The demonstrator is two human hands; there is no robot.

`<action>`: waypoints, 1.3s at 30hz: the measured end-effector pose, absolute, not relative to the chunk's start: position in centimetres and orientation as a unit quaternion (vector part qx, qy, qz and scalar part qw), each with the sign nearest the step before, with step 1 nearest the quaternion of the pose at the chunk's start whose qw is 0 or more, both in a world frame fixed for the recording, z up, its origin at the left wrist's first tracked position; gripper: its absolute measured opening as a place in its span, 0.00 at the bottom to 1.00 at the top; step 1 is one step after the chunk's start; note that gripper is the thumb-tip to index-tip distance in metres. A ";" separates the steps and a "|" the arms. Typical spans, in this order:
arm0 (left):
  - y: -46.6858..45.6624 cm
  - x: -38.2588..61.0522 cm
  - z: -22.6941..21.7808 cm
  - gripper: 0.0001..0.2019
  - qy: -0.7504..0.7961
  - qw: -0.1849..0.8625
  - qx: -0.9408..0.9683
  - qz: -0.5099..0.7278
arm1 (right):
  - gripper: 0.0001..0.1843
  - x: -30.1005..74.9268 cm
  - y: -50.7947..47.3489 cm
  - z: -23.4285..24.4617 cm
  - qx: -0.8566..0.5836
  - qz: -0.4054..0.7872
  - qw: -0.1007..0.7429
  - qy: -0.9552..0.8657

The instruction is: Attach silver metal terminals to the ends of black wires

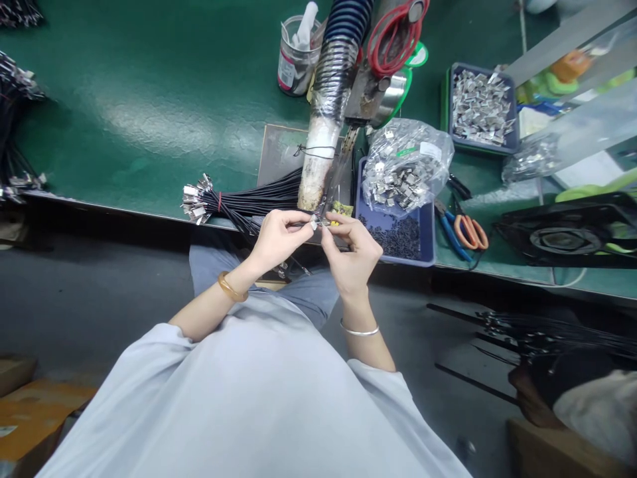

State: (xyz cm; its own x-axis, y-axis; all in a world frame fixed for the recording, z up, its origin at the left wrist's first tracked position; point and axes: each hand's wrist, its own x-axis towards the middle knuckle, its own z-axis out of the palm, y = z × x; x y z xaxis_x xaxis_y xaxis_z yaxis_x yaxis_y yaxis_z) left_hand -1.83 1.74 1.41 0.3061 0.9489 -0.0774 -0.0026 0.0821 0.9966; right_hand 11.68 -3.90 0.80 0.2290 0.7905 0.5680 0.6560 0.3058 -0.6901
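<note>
My left hand (283,238) and my right hand (352,251) meet at the bench's front edge. Thumb and index finger of each are pinched on a small silvery metal connector (319,222), mostly hidden by the fingertips. Just beyond them, the tip of a soldering fixture (343,159) points down toward the fingers. Left of my hands lies a bundle of black cables (263,195), tied with a red band, with metal connectors (197,199) on its ends. Close by my right hand is a blue tray (428,249) holding small dark parts and a clear bag of metal connectors (408,162).
A ribbed hose (343,40) with a white end (317,156) hangs over the work spot. Blue-handled pliers (454,234), orange scissors (470,232) and a black fan (572,232) lie right. Farther back stand a connector bin (482,109) and a jar (297,63). More cables (12,126) lie left.
</note>
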 end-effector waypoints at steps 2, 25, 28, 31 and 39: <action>1.7 -1.9 1.6 0.07 0.429 0.589 0.549 0.409 | 0.06 11.7 -3.8 1.0 -0.585 0.053 0.516 -0.623; 1.0 -2.1 1.2 0.06 0.401 0.568 0.572 0.435 | 0.05 11.4 -4.5 0.8 -0.597 0.222 0.572 -0.516; 0.9 -2.1 1.2 0.07 0.411 0.562 0.577 0.426 | 0.04 11.5 -4.4 0.9 -0.597 0.187 0.561 -0.542; 0.8 -2.0 1.1 0.08 0.423 0.564 0.568 0.425 | 0.05 11.6 -4.2 1.0 -0.589 0.117 0.543 -0.587; 1.0 -1.7 1.1 0.07 0.413 0.557 0.563 0.451 | 0.08 11.6 -3.8 1.2 -0.581 0.011 0.497 -0.645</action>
State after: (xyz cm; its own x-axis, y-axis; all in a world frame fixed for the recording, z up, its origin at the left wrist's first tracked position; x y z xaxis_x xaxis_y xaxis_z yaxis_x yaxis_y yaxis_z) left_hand -1.71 1.04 1.09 0.2523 0.9665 0.0481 -0.0377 -0.0398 0.9985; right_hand 11.61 -3.81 1.21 0.1677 0.7604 0.6275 0.7378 0.3254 -0.5915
